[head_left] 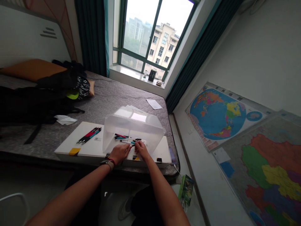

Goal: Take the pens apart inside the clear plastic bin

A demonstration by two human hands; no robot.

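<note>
A translucent plastic box (111,127) stands on a white board (68,138) with its open side facing me. Several loose pens (122,137) with black, red, blue and clear parts lie inside it. At the front of the box, my left hand (119,153) and my right hand (141,148) come close together. Both have their fingertips closed on a thin pen (133,145), mostly covered by the fingers. To the left, a row of pens (89,135) in black, red and blue lies side by side on the board.
The board rests at the front edge of a grey mattress (113,88). Dark clothes (54,94) and white tissue (65,120) lie left, a paper sheet (154,104) at the back right. A wall with maps (218,113) borders the right; a green box (187,190) is on the floor.
</note>
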